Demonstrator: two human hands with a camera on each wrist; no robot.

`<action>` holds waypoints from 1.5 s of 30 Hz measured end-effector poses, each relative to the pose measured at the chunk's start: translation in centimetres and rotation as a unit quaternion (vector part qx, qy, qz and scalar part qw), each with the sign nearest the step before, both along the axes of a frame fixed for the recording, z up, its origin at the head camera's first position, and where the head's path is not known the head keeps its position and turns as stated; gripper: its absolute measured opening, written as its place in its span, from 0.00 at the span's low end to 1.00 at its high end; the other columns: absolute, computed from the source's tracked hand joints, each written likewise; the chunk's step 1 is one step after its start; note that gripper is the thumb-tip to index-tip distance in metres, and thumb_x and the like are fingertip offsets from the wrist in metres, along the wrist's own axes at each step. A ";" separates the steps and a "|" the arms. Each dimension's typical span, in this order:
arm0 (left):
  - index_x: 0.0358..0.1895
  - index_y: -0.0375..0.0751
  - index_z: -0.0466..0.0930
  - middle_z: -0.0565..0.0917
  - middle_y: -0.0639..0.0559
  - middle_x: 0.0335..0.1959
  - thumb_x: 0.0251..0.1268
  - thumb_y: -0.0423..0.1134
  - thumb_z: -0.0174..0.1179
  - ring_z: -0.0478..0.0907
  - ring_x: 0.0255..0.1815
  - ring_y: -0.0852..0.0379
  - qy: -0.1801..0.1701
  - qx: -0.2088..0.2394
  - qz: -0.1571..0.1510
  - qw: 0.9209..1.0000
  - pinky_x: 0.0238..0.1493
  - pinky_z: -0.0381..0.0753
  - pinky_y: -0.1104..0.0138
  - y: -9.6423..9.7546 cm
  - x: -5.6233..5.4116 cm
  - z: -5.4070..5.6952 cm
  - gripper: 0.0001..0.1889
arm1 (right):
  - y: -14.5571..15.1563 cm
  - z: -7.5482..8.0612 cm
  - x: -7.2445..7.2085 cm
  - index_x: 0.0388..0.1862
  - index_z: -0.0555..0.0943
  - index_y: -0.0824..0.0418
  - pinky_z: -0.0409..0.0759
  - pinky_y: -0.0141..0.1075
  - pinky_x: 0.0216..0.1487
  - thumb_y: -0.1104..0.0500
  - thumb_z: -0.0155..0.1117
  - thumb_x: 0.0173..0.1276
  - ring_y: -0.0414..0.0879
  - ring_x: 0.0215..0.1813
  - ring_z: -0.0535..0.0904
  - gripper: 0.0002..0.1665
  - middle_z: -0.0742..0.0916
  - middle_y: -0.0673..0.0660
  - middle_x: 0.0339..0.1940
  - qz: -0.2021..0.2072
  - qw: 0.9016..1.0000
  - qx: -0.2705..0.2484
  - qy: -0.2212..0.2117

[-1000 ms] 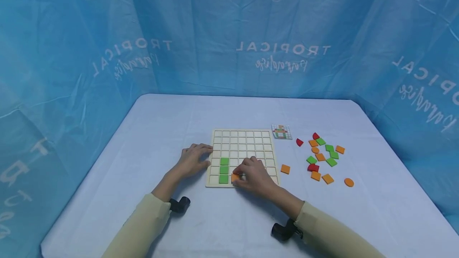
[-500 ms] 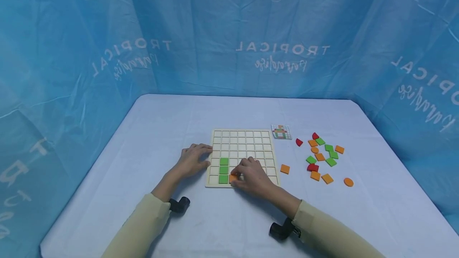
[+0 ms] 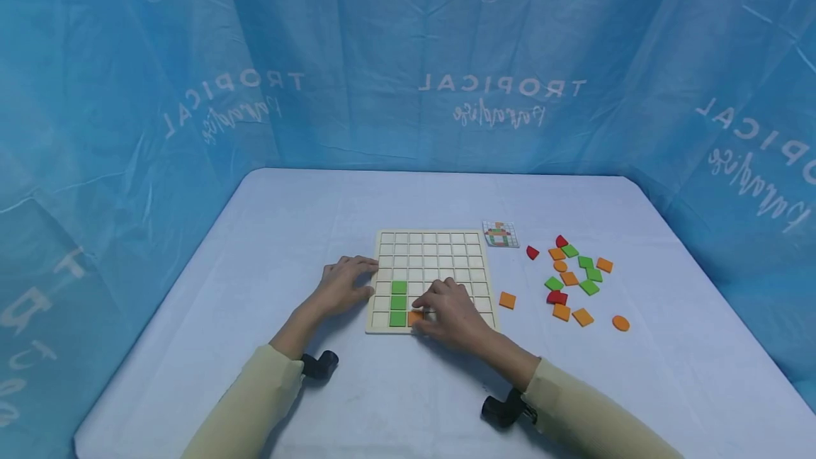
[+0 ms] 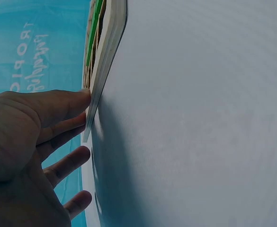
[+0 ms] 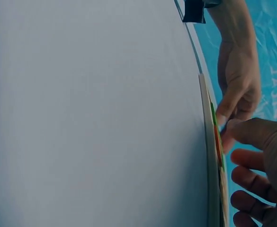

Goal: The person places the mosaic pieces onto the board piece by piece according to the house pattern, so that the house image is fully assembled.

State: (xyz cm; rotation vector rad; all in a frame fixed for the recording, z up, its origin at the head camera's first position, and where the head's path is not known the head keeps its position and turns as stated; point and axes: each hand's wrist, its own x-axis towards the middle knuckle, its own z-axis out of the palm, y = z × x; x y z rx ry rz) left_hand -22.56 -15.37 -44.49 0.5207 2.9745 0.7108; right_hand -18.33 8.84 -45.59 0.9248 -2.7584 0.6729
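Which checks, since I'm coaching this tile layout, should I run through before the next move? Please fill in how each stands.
1. Left hand at the board: ok, it touches the left edge.
2. Green tiles in line: ok, three in one column, reaching the bottom row.
3. Orange tile fully seated: cannot tell, the right hand partly covers it.
4. Hand clear of that tile: not ok, thumb and forefinger are at it.
5. Picture card uncovered: ok, beside the board's far right corner.
6. Loose tiles in view: ok, scattered right of the board.
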 end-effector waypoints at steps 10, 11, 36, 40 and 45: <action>0.61 0.40 0.76 0.73 0.49 0.64 0.61 0.39 0.64 0.65 0.65 0.46 -0.002 -0.005 0.006 1.000 0.61 0.59 0.46 0.1 0.0 0.2 0.23 | 5.1 1.0 0.3 0.40 0.87 0.58 0.67 0.41 0.40 0.55 0.79 0.50 0.44 0.40 0.70 0.18 0.80 0.49 0.34 -0.057 0.995 -0.077 0.010; 0.61 0.40 0.76 0.73 0.49 0.64 0.61 0.39 0.64 0.65 0.65 0.46 -0.001 -0.005 0.007 1.000 0.61 0.59 0.46 0.1 0.0 0.2 0.23 | 5.8 1.1 0.4 0.41 0.87 0.58 0.67 0.41 0.40 0.56 0.79 0.50 0.45 0.41 0.70 0.18 0.80 0.49 0.34 -0.070 0.994 -0.079 0.005; 0.61 0.40 0.76 0.73 0.49 0.64 0.62 0.39 0.64 0.64 0.66 0.47 -0.009 -0.004 0.013 1.000 0.61 0.58 0.47 0.1 -0.1 0.3 0.23 | 21.8 0.7 3.2 0.44 0.83 0.70 0.68 0.58 0.43 0.59 0.76 0.52 0.64 0.46 0.69 0.22 0.80 0.68 0.39 -0.277 0.960 0.002 -0.035; 0.61 0.40 0.76 0.73 0.48 0.64 0.62 0.39 0.64 0.65 0.65 0.46 -0.008 -0.005 0.010 1.000 0.61 0.59 0.47 0.0 -0.2 0.0 0.23 | 22.5 0.3 3.4 0.42 0.83 0.72 0.68 0.58 0.42 0.59 0.76 0.51 0.65 0.44 0.70 0.23 0.80 0.69 0.38 -0.289 0.956 0.022 -0.050; 0.60 0.40 0.77 0.74 0.49 0.63 0.61 0.39 0.64 0.65 0.65 0.47 -0.007 0.002 0.007 1.000 0.60 0.59 0.48 0.0 -0.2 -0.2 0.23 | 22.7 -0.1 3.5 0.40 0.84 0.71 0.67 0.58 0.42 0.58 0.77 0.51 0.65 0.45 0.69 0.22 0.80 0.68 0.36 -0.291 0.954 0.028 -0.058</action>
